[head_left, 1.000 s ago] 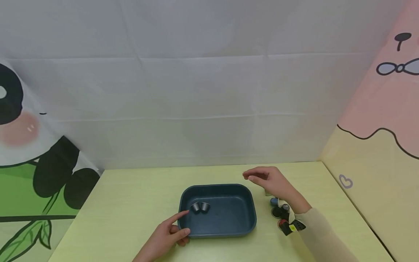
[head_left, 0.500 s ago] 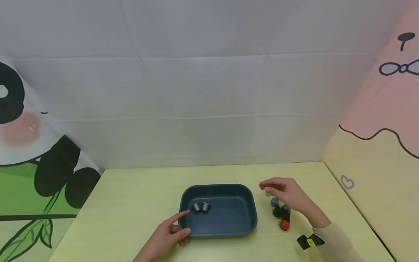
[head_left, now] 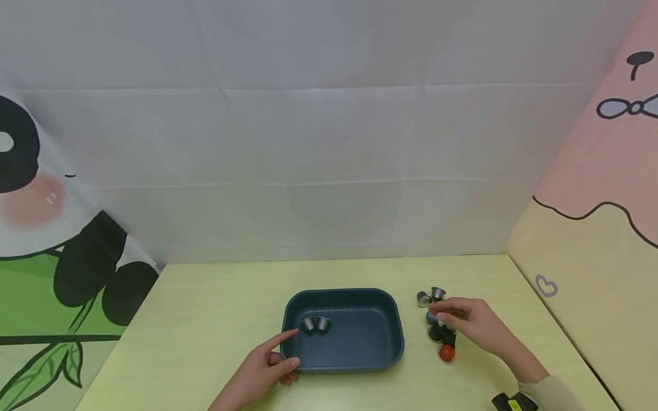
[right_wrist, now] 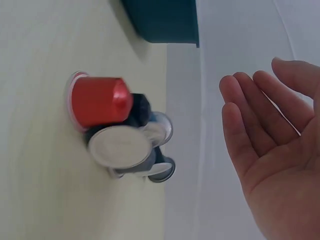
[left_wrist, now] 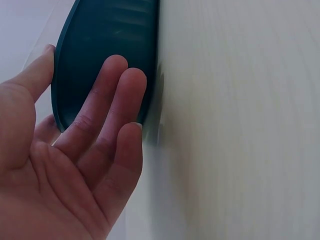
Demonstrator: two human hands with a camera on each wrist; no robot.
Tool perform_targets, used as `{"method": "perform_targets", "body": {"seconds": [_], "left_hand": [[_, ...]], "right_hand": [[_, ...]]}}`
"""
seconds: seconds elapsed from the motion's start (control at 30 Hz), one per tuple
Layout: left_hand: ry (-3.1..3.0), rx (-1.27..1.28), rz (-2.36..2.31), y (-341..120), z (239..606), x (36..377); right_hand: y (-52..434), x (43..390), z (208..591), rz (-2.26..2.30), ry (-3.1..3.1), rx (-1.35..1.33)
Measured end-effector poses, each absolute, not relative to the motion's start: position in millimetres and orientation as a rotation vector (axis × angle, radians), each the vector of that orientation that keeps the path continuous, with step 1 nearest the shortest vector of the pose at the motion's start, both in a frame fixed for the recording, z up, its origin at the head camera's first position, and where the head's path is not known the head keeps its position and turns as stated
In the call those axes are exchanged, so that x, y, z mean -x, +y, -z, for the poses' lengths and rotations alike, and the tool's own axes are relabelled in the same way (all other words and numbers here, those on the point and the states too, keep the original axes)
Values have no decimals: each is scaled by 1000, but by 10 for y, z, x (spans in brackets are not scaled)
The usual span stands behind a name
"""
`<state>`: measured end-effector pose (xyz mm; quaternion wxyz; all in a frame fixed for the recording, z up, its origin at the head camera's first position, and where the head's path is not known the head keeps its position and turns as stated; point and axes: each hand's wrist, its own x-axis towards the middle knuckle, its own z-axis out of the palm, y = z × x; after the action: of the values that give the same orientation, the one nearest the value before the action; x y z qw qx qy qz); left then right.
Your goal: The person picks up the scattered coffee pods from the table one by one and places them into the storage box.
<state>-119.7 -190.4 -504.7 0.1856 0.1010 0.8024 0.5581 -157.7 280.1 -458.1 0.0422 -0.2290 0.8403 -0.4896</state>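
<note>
A dark blue tray [head_left: 360, 345] stands on the table, with two dark grey coffee capsules [head_left: 323, 324] in its left part. My left hand [head_left: 262, 365] touches the tray's front left corner, its index finger along the left rim and thumb at the front. In the left wrist view that hand [left_wrist: 85, 150] lies against the tray's outer wall [left_wrist: 115, 30]. My right hand [head_left: 473, 322] is over several coffee capsules right of the tray; a red capsule [head_left: 446, 353] and a blue one [head_left: 430, 317] show. The right wrist view has its fingers [right_wrist: 260, 115] relaxed and apart from the capsules.
Two silver-grey capsules [head_left: 424, 299] lie behind the right hand. A black band with a yellow mark [head_left: 514, 402] shows at the right sleeve [head_left: 550, 394]. A white sheet [head_left: 308, 142] hangs behind the table, with printed panels at both sides.
My right hand has moved right and toward the front, from behind the tray's right corner to over the capsules, uncovering the silver-grey pair. The left hand and tray have stayed put.
</note>
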Motion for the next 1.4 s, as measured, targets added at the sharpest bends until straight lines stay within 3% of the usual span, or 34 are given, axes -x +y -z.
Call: {"method": "perform_targets", "body": {"seconds": [0.67, 1.4], "left_hand": [[2243, -277, -1581, -1913, 5052, 1187], [2242, -260, -1580, -1906, 5021, 1180]], "right_hand": [[3036, 1338, 4883, 1436, 2547, 619], [3008, 1254, 5135, 1226, 2730, 725]]}}
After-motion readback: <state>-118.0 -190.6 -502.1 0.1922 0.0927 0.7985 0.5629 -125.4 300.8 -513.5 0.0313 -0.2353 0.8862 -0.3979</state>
